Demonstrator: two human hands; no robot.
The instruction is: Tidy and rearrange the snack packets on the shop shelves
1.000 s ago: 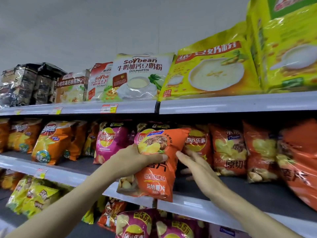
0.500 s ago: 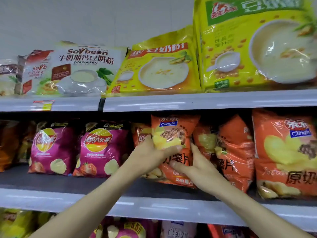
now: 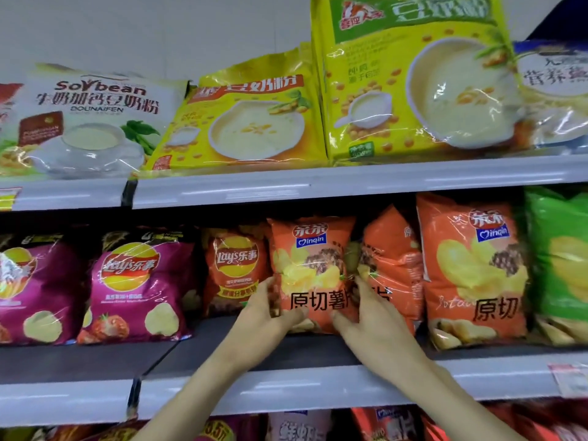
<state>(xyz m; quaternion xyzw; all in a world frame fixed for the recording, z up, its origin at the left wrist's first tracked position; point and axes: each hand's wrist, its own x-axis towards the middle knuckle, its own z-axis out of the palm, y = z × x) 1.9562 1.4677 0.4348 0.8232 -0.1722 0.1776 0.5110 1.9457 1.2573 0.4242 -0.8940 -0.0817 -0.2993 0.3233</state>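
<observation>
An orange Qinqin crisp packet (image 3: pixel 313 265) stands upright on the middle shelf (image 3: pixel 286 389). My left hand (image 3: pixel 265 316) grips its lower left edge, and my right hand (image 3: pixel 369 323) holds its lower right edge. Just right of it leans a second orange packet (image 3: pixel 393 265), partly hidden behind the first. A larger orange Qinqin packet (image 3: pixel 471 268) stands further right. To the left sit an orange Lay's packet (image 3: pixel 235 268) and a magenta Lay's packet (image 3: pixel 140 288).
Another magenta packet (image 3: pixel 28 288) stands at the far left and a green packet (image 3: pixel 560 265) at the far right. Soybean powder bags (image 3: pixel 92 122) and yellow bags (image 3: pixel 413 78) fill the top shelf. More packets (image 3: pixel 299 428) show on the shelf below.
The view has swung right and closer. Both hands have carried the orange packet back from the shelf's front edge and stood it upright among the other orange packets, sliding down to its lower edges.
</observation>
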